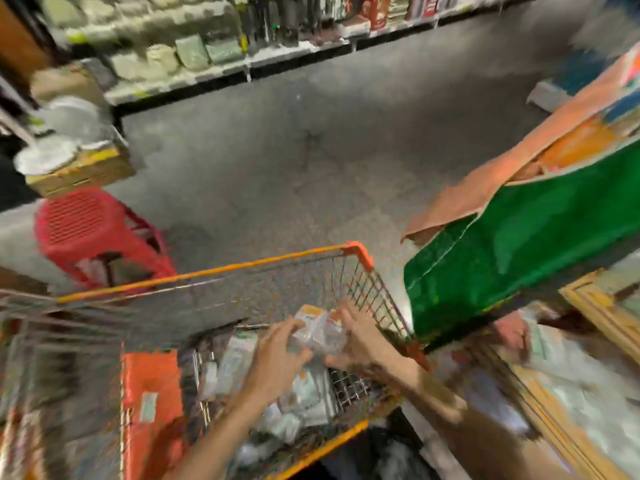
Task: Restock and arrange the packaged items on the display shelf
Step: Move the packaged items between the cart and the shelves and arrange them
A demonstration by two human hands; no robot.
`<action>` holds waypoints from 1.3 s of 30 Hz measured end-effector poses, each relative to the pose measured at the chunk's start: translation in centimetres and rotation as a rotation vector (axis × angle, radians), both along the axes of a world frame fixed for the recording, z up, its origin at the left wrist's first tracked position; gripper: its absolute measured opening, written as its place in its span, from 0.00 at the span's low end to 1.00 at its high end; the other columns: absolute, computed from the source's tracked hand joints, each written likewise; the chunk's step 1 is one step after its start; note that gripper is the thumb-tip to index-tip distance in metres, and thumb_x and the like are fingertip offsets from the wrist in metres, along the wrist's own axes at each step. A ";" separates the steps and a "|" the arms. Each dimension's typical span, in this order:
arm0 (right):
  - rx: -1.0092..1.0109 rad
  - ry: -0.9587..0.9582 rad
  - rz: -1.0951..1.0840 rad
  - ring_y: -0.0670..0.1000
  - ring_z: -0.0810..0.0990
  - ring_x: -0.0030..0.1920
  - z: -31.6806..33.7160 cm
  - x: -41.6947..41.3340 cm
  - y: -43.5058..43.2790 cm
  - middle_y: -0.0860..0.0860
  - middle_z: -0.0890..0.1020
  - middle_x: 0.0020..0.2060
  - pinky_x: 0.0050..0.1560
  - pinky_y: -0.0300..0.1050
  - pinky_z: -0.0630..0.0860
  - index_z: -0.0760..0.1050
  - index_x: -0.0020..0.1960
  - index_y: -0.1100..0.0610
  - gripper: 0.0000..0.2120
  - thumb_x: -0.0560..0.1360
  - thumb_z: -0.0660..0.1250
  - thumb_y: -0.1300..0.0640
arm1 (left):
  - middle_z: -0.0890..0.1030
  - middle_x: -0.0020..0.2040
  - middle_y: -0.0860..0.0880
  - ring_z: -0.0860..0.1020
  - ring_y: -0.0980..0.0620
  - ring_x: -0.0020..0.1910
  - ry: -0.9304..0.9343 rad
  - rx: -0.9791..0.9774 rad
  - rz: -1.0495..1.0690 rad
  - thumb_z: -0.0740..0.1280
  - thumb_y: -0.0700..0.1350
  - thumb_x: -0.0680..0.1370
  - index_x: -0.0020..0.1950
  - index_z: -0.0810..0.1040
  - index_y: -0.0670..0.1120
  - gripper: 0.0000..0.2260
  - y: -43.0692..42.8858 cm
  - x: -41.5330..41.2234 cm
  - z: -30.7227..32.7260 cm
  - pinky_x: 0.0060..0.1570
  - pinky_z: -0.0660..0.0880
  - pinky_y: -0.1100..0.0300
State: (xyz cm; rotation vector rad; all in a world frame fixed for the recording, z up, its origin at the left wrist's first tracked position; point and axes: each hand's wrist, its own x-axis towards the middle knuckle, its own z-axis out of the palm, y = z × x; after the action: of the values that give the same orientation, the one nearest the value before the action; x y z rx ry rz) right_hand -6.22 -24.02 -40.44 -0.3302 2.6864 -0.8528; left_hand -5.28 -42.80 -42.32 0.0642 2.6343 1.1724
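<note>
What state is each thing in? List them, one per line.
Left hand: gripping the clear packet.
Right hand: gripping the same packet.
Clear packet: held between both hands, over the cart.
Cart: loaded with packets.
Red stool: upright on floor.

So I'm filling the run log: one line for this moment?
stage: picking stock | both hands on clear packet | place: over cart | shelf: not reached

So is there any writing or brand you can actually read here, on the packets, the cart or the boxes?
None can be read; the frame is motion-blurred.
Clear packet held between left hand and right hand: print blurred.
Orange cart panel: pale sticker, illegible.
Green carton: no legible text.
</note>
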 end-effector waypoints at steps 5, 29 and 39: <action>0.225 -0.375 0.141 0.60 0.66 0.67 -7.3 1.8 -6.5 0.59 0.67 0.66 0.64 0.49 0.61 0.58 0.71 0.63 0.37 0.72 0.70 0.46 | 0.77 0.57 0.55 0.74 0.54 0.58 -0.309 -0.108 0.036 0.69 0.46 0.73 0.59 0.74 0.52 0.15 -4.8 4.2 -7.6 0.49 0.65 0.65; 0.062 -0.160 -0.342 0.55 0.71 0.64 -1.7 1.6 -4.0 0.55 0.71 0.66 0.65 0.53 0.70 0.62 0.72 0.55 0.36 0.72 0.60 0.33 | 0.71 0.67 0.54 0.67 0.53 0.68 -0.104 -0.244 -0.358 0.65 0.50 0.78 0.66 0.72 0.53 0.17 -1.4 -4.3 -0.7 0.65 0.65 0.56; -0.077 0.444 -1.014 0.45 0.78 0.53 19.7 9.1 15.0 0.44 0.78 0.54 0.54 0.40 0.73 0.69 0.64 0.48 0.28 0.70 0.64 0.32 | 0.80 0.56 0.53 0.77 0.55 0.55 0.517 0.191 -0.762 0.70 0.47 0.75 0.61 0.78 0.49 0.14 22.9 -4.7 21.0 0.56 0.71 0.62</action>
State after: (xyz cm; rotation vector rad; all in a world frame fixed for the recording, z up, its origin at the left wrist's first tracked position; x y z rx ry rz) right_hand 2.87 -9.05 -20.73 1.0423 3.1938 -1.2284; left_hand -9.93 -19.86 -21.35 1.4270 2.4417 1.1987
